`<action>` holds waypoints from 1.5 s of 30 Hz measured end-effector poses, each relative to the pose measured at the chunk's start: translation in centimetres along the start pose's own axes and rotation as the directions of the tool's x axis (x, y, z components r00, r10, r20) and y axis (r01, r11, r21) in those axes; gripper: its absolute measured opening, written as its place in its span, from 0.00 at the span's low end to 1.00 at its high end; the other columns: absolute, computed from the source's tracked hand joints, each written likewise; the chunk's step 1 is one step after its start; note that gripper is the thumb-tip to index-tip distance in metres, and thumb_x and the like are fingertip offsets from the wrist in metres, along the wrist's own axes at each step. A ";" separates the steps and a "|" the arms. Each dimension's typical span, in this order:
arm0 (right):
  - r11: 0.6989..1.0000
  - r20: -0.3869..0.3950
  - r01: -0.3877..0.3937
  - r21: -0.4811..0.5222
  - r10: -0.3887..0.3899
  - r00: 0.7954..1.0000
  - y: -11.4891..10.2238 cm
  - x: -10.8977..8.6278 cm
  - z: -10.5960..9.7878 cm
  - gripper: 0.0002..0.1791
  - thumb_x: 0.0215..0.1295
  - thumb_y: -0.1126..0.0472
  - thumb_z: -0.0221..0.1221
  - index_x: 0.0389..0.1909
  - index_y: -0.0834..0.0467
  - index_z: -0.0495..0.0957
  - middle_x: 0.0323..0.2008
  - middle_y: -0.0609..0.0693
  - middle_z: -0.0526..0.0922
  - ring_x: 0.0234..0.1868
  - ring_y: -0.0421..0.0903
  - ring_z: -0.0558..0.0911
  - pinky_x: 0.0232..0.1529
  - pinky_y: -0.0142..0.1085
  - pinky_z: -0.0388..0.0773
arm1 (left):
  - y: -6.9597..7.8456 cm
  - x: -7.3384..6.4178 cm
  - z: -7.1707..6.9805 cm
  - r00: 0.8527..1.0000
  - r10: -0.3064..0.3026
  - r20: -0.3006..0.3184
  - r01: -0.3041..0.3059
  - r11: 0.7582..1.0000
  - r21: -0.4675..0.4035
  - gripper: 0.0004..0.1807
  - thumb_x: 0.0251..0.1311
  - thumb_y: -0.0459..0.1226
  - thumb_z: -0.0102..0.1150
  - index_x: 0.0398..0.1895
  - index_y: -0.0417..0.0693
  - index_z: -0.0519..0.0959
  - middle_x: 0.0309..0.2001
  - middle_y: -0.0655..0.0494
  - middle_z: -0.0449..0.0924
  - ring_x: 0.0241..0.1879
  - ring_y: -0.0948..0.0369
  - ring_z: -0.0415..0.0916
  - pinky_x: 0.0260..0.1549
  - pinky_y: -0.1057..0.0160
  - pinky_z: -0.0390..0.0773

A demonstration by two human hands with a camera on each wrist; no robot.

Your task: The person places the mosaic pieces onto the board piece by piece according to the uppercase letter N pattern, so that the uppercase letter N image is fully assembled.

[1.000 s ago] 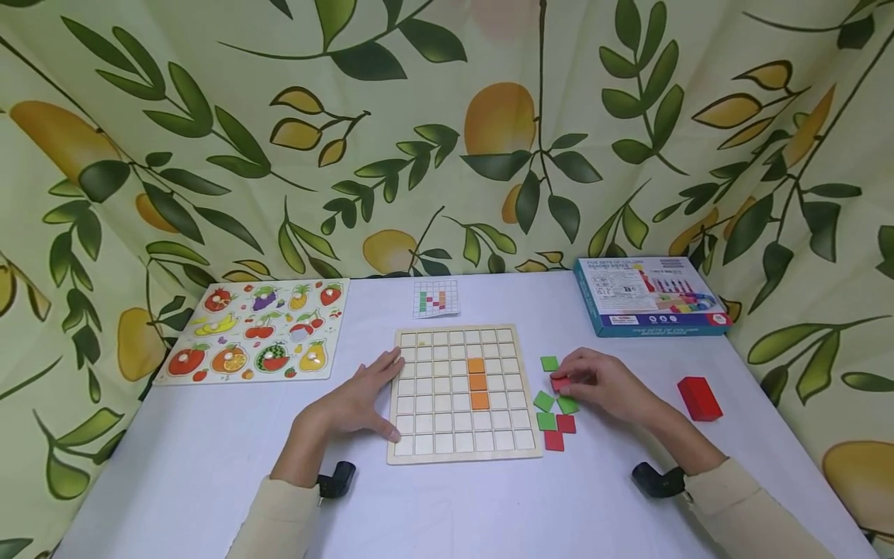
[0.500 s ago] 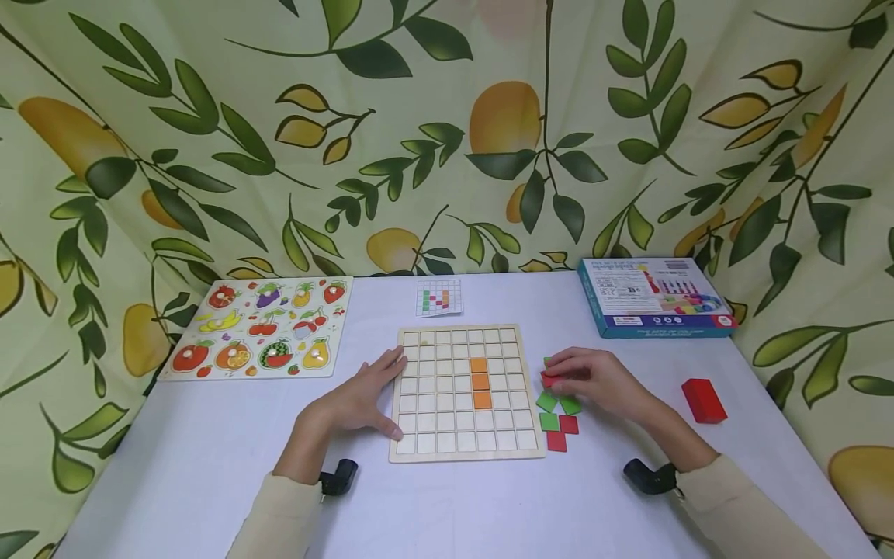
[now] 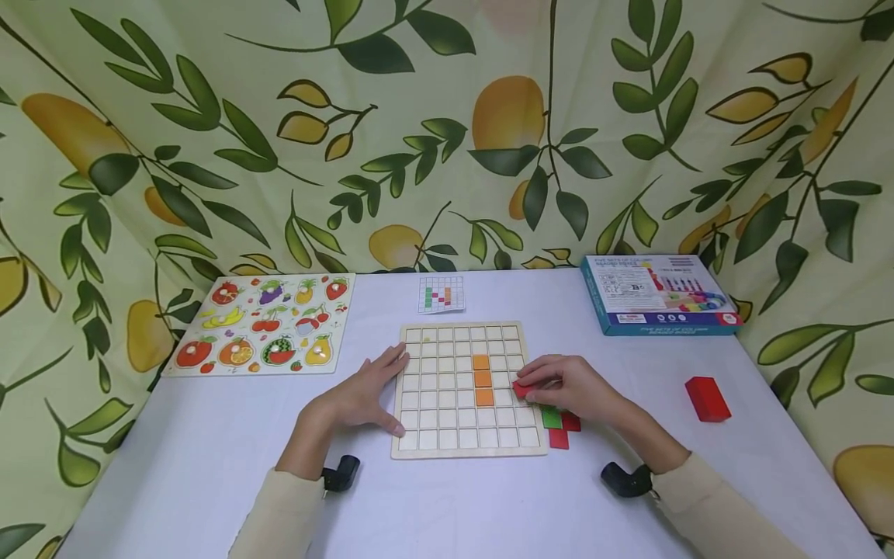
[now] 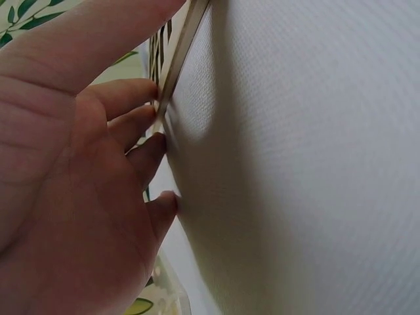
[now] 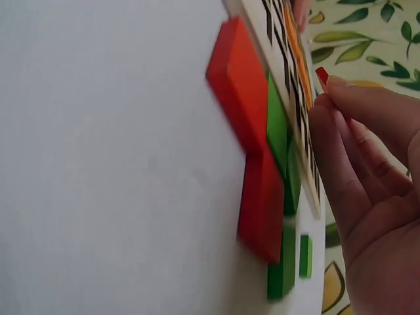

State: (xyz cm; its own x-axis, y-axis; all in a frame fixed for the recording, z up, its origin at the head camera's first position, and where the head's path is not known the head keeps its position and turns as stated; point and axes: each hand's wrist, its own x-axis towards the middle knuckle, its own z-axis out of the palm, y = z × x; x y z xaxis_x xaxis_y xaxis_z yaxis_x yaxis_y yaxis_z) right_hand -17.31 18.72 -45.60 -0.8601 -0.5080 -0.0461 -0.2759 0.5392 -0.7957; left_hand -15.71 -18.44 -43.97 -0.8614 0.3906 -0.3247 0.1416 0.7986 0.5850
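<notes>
A wooden grid board (image 3: 461, 453) lies flat on the white table, with three orange tiles (image 3: 483, 379) in one column. My left hand (image 3: 352, 400) is spread along the board's left edge, fingertips and thumb touching the frame. Over the board's right side, my right hand (image 3: 576, 388) pinches a small red tile (image 3: 521, 390) between thumb and fingers. Its edge shows at the fingertips in the right wrist view. Beside the board's right edge lie loose red tiles (image 5: 239, 85) and green tiles (image 5: 275, 125). My right hand hides some of them in the head view.
A fruit puzzle board (image 3: 258, 365) lies at the back left. Behind the grid board is a small card (image 3: 441, 295) printed with a coloured grid pattern. A boxed set (image 3: 660, 299) sits at the back right, with a red block (image 3: 708, 399) in front of it.
My right hand has moved left with the red tile, from among the loose tiles to over the board's right side. The left hand stays at the board's edge.
</notes>
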 end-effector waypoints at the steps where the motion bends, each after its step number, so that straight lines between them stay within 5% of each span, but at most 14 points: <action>1: 1.000 0.007 0.006 0.006 -0.006 1.000 -0.3 0.1 0.3 0.13 0.59 0.60 0.72 0.46 0.52 0.90 0.51 0.50 0.87 0.57 0.52 0.82 0.45 0.23 0.84 | 0.0 0.0 0.0 1.000 0.001 0.001 -0.001 1.000 0.002 0.68 0.35 0.46 0.86 0.81 0.44 0.55 0.85 0.53 0.40 0.85 0.49 0.37 0.83 0.42 0.40; 14: 0.993 0.116 0.096 0.066 -0.104 0.988 -2.5 0.4 3.5 0.12 0.60 0.61 0.71 0.45 0.48 0.90 0.49 0.42 0.88 0.55 0.43 0.82 0.52 0.26 0.83 | -0.1 0.1 0.0 1.000 0.010 0.006 -0.010 1.000 -0.004 0.67 0.36 0.46 0.86 0.81 0.44 0.54 0.85 0.52 0.40 0.85 0.49 0.37 0.83 0.41 0.40; 30: 0.995 0.085 0.097 -0.028 -0.094 0.992 -2.9 0.5 4.9 0.10 0.58 0.59 0.73 0.41 0.49 0.91 0.43 0.38 0.88 0.50 0.39 0.84 0.53 0.27 0.82 | -0.3 0.1 0.1 1.000 0.001 0.004 -0.001 1.000 -0.007 0.67 0.36 0.47 0.86 0.81 0.45 0.54 0.85 0.54 0.39 0.85 0.49 0.36 0.83 0.41 0.40; 45: 0.993 0.090 0.120 0.011 -0.121 0.989 -2.9 0.8 4.9 0.08 0.57 0.61 0.74 0.39 0.51 0.91 0.41 0.41 0.86 0.39 0.34 0.81 0.41 0.26 0.84 | -0.3 0.1 0.1 1.000 0.003 0.005 -0.003 1.000 -0.006 0.68 0.36 0.46 0.86 0.81 0.44 0.54 0.85 0.54 0.40 0.85 0.49 0.36 0.83 0.41 0.39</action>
State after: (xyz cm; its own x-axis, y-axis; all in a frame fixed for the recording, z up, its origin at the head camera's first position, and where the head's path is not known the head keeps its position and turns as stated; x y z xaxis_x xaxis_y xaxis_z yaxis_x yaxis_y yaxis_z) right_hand -15.10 13.51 -46.28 -0.7782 -0.6280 -0.0041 -0.3723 0.4666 -0.8023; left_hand -15.81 -18.58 -44.25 -0.8583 0.3956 -0.3269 0.1412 0.7944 0.5908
